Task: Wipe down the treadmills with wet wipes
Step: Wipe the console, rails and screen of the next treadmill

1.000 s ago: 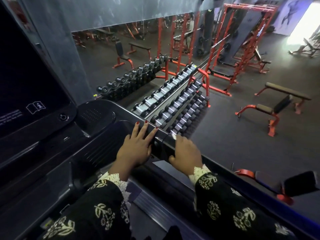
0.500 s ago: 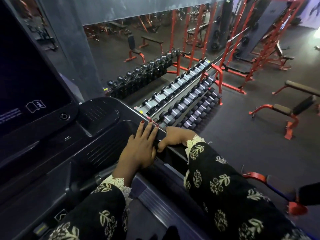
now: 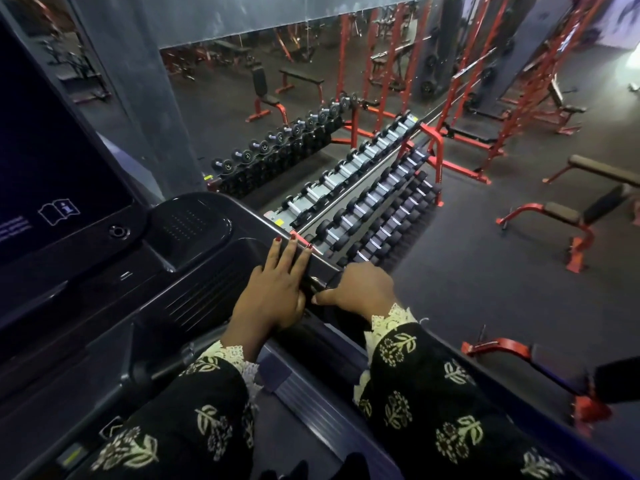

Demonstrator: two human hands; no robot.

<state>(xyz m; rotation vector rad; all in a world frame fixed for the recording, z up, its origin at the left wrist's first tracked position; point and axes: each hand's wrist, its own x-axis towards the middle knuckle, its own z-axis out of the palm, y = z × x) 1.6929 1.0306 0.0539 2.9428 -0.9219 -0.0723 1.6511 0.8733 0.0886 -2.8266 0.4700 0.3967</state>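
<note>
Risk at fingers: no wet wipe shows under either hand. If the cloth has bunched up or slid out of the grip, skin rather than wipe would drag along the plastic and leave a streak, in my judgement.
Second risk: the right hand (image 3: 360, 289) reaches over the outer edge, so a hard push could let it slip off toward the floor side.
Left fingers (image 3: 289, 254): straight and close together, laid flat, with the tips touching the rim (image 3: 258, 220) of the treadmill (image 3: 194, 271).
Left hand (image 3: 273, 296): palm down on the console's right shoulder, holding nothing that I can see.
Right fingers: curled over the rim's far side and mostly hidden; the thumb tucks in at 9 o'clock, just beside the left hand.
Wipe: whether it sits inside the right hand's curl cannot be told.
Treadmill: directly beneath both hands, its dark screen (image 3: 52, 150) at 10 o'clock.
Beyond: a dumbbell rack (image 3: 374, 202) at 1 o'clock, and red-framed benches (image 3: 561, 216) at 2 o'clock on the gym floor.
Stage: wiping of this right rim looks to be under way.
</note>
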